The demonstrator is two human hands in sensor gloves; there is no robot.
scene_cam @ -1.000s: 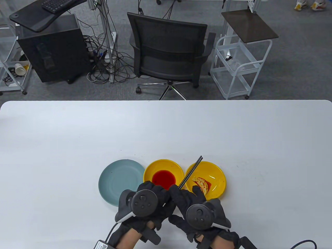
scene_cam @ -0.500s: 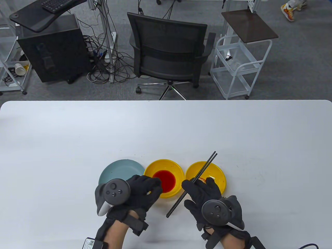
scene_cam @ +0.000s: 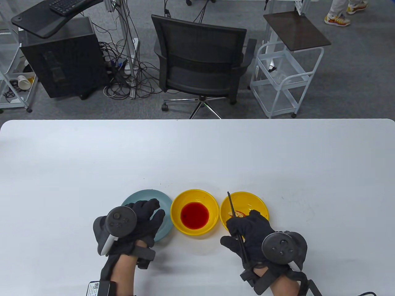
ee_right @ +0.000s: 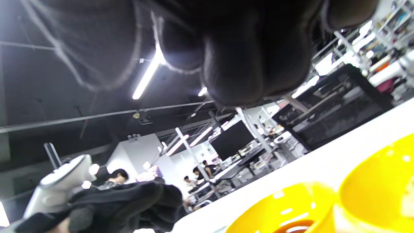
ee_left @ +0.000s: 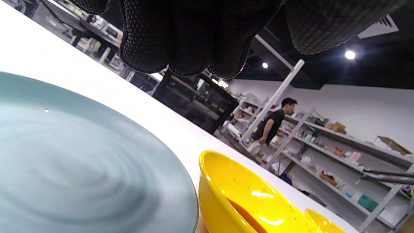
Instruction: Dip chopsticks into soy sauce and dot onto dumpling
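My right hand (scene_cam: pixel 238 228) grips the black chopsticks (scene_cam: pixel 230 203). They run from my wrist forward, with the far end over the left rim of the right yellow bowl (scene_cam: pixel 260 202). The hand covers most of the dumpling (scene_cam: pixel 237 213); only an orange-white bit shows. The middle yellow bowl (scene_cam: pixel 194 197) holds red sauce (scene_cam: pixel 194 213). My left hand (scene_cam: pixel 149 212) is open and empty, with fingers spread over the blue-grey plate (scene_cam: pixel 165 200). The plate (ee_left: pixel 81 161) and sauce bowl (ee_left: pixel 245 200) show in the left wrist view under my fingers (ee_left: pixel 181 38). Both yellow bowls (ee_right: pixel 284 207) show in the right wrist view.
The plate and the two bowls stand in a row close to the near edge of the white table (scene_cam: pixel 197 148). An office chair (scene_cam: pixel 200 61) and a white cart (scene_cam: pixel 284 74) stand beyond the far edge.
My left hand has let go of the chopsticks and moved left over the blue-grey plate. My right hand has moved right and swung the chopsticks in line with the wrist, over the dumpling bowl.
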